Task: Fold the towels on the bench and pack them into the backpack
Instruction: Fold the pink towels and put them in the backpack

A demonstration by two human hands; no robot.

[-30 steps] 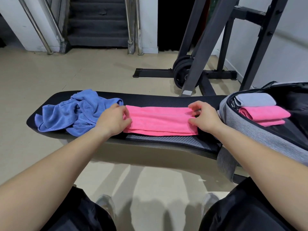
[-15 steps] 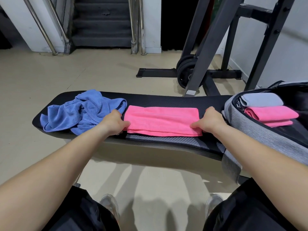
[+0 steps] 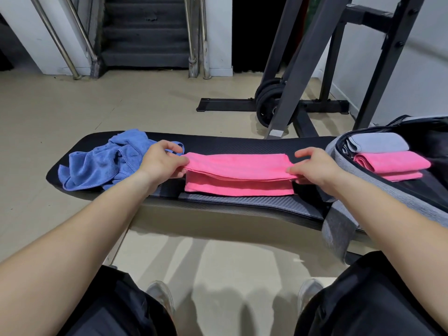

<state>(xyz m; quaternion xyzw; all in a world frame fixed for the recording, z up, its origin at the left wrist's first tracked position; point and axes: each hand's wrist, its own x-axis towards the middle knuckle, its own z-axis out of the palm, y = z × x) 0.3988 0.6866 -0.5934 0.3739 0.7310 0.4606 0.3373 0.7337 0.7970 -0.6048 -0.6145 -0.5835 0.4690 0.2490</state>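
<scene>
"On the bench [image 3: 242, 144], mid-length, which step was in hand?"
"Folding the pink towel [image 3: 238, 175] lengthwise. Left hand [image 3: 161, 163] and right hand [image 3: 312, 166] each pinched one end of its raised layer. Next: lay it flat, edges aligned."
"Anything unclear?"
"Open backpack [image 3: 388, 202], right, was cut off by the frame; its spare room could not be judged. Blue towel [image 3: 104, 163], left, lay crumpled."

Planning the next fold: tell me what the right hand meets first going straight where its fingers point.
The pink towel it pinches; beyond that, probably the left hand, depth being unclear.
</scene>
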